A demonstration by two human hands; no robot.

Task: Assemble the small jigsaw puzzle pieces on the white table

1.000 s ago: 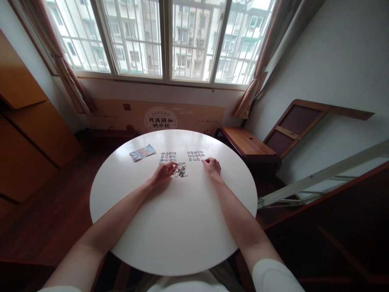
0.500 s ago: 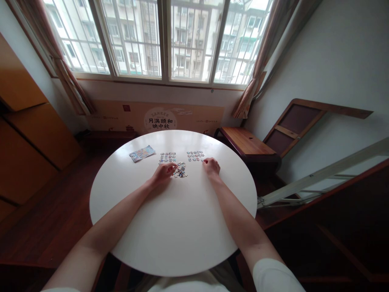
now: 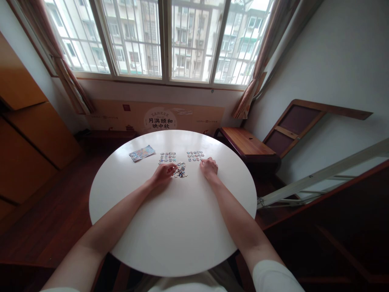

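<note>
A loose pile of small jigsaw puzzle pieces (image 3: 181, 172) lies near the middle of the white round table (image 3: 170, 227). At the pile's left side is my left hand (image 3: 165, 172), thumb and fingers curled together; whatever they may pinch is too small to make out. My right hand (image 3: 209, 167) rests on the table to the right of the pile, closed, its fingertips on a puzzle piece at the end of a row. Behind the hands, pieces stand in two spaced groups, a left group (image 3: 167, 157) and a right group (image 3: 195, 154).
A colourful printed sheet (image 3: 142, 153) lies at the table's back left. Beyond the table are a printed cardboard panel (image 3: 115, 115) and a barred window. A wooden bench (image 3: 247, 141) stands at the back right, a cabinet (image 3: 39, 138) at the left.
My right hand has shifted slightly left and turned over the end of the right group's front row. My left hand stays almost still by the pile.
</note>
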